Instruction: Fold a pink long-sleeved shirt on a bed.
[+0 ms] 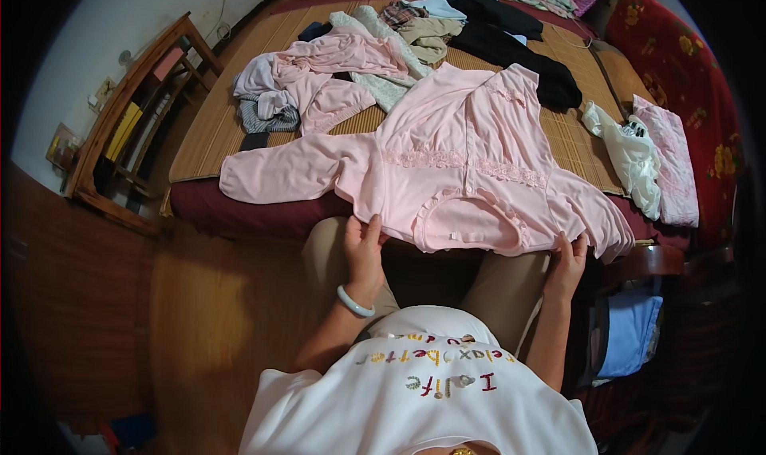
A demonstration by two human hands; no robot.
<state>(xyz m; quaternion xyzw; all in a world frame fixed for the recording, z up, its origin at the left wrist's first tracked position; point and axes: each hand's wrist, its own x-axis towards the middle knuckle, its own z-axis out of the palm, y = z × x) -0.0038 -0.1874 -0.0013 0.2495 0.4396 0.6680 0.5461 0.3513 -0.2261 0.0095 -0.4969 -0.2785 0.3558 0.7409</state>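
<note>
A pink long-sleeved top (463, 152) with a lace band and a ruffled neckline lies spread over the near edge of the bed, its neckline toward me. My left hand (365, 243) pinches the near edge at the left shoulder, thumb and fingers closed on the cloth. At the right shoulder, my right hand (570, 255) grips the same edge between thumb and fingers. One sleeve stretches out to the left across the mat; the other drapes down to the right, past my right hand.
A woven mat (209, 140) covers the bed. Behind the top lie a heap of pink and grey clothes (339, 64) and black garments (519, 48). To the right are a white plastic bag (630, 156), a folded pink cloth (669, 168) and a red floral cover (678, 80).
</note>
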